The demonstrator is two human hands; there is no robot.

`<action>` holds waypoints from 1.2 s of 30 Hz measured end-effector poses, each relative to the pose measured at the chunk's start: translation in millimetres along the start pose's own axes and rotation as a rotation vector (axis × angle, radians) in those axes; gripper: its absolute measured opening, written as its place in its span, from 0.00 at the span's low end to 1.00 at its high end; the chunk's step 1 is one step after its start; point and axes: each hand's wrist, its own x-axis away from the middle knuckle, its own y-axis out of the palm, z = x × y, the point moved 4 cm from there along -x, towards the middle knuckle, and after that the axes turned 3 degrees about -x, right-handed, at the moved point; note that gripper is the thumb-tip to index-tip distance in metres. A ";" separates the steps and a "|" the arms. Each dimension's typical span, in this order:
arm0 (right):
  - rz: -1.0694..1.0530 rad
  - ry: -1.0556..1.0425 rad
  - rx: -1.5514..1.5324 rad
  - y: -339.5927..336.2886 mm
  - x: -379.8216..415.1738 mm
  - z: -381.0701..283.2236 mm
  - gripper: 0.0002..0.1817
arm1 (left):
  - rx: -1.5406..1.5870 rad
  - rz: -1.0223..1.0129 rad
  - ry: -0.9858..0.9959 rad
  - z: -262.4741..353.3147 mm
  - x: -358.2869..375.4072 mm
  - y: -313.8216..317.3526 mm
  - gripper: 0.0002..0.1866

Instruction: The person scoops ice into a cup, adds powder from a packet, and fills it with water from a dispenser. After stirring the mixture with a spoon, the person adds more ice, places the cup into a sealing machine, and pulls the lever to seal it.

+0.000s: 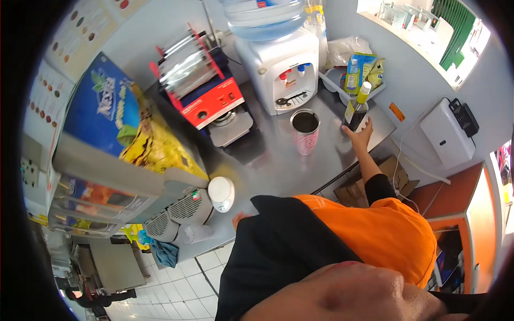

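My right hand (360, 137) reaches over the right side of the steel counter, its fingers spread at the base of a dark bottle (355, 115). That bottle stands upright and has a yellow neck and a white cap. To its left is a pink patterned tumbler (307, 142) with a dark inside, standing without a lid. Only a bit of my left hand (239, 219) shows beside the black cloth at my chest; its fingers are mostly hidden. Nearest to it is a white tub (221, 192) with a white lid.
A water dispenser (278, 69) stands at the back, beside a red cup-sealing machine (214, 101). A drink machine (107, 139) fills the left. Behind the bottle, a white basket (334, 83) holds packets. The steel counter (267, 176) ends near my body.
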 end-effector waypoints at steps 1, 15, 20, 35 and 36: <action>0.009 -0.010 -0.025 6.4 -8.8 0.3 0.63 | 0.055 -0.082 -0.195 7.6 -13.9 43.5 0.24; -0.270 -0.010 -0.059 -1.9 -39.2 -3.4 0.43 | -0.743 -0.472 0.269 122.3 24.7 440.2 0.42; -0.358 -0.048 -0.139 5.2 -42.8 19.7 0.45 | -0.512 -0.535 0.338 152.6 18.0 518.4 0.33; -0.212 -0.424 0.005 -37.5 -177.6 -17.8 0.13 | -0.438 -0.881 0.269 136.2 -31.9 653.9 0.47; -0.105 -0.527 -0.037 -33.3 -203.0 -45.9 0.13 | -0.431 -0.862 0.278 138.3 -34.7 654.3 0.47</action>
